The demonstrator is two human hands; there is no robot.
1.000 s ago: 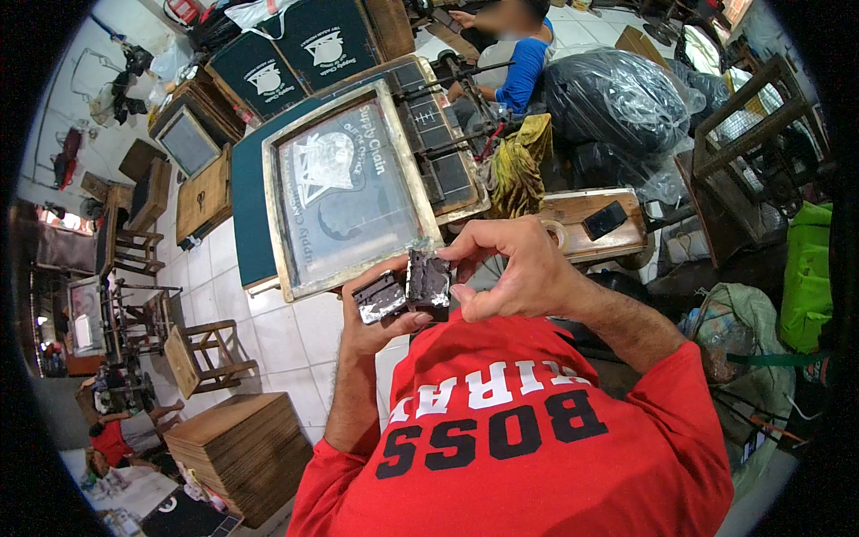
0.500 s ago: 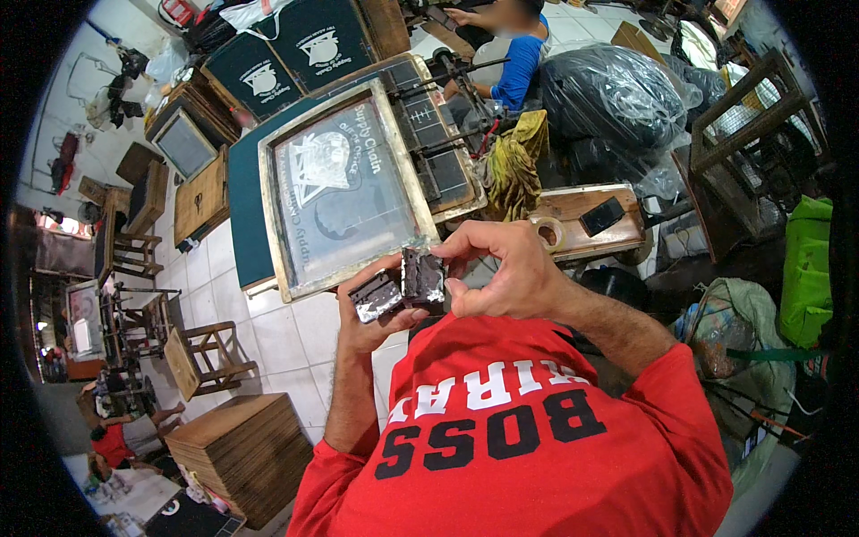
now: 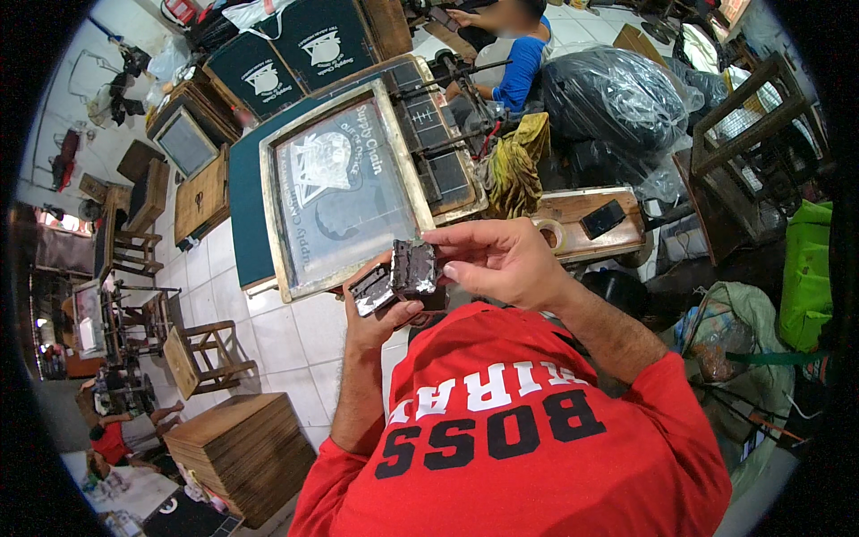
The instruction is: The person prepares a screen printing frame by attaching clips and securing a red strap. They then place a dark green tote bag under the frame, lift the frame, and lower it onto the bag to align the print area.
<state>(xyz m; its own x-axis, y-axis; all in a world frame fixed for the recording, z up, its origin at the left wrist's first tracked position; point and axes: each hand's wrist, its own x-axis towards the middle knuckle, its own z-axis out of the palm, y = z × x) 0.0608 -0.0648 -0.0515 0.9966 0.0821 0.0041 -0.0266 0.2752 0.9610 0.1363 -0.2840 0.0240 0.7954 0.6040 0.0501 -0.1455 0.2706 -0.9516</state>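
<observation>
In front of my chest I hold a small dark case-like thing with silvery edges, in two parts set at an angle. Its exact kind I cannot make out. My left hand grips it from below and from the left, with the thumb along the lower edge of the left part. From the right, my right hand pinches the edge of the right part between thumb and fingers. Just beyond lies a wooden-framed printing screen with a pale printed design, resting over a dark green board.
A press with metal arms stands past the screen. To the right are a yellow stained rag, a tape roll and a phone on a wooden board. Left are a stool and stacked boards. A person in blue sleeves sits beyond.
The right part of the dark thing has shifted slightly left and up, closer to the left part. My right hand has moved slightly left with it.
</observation>
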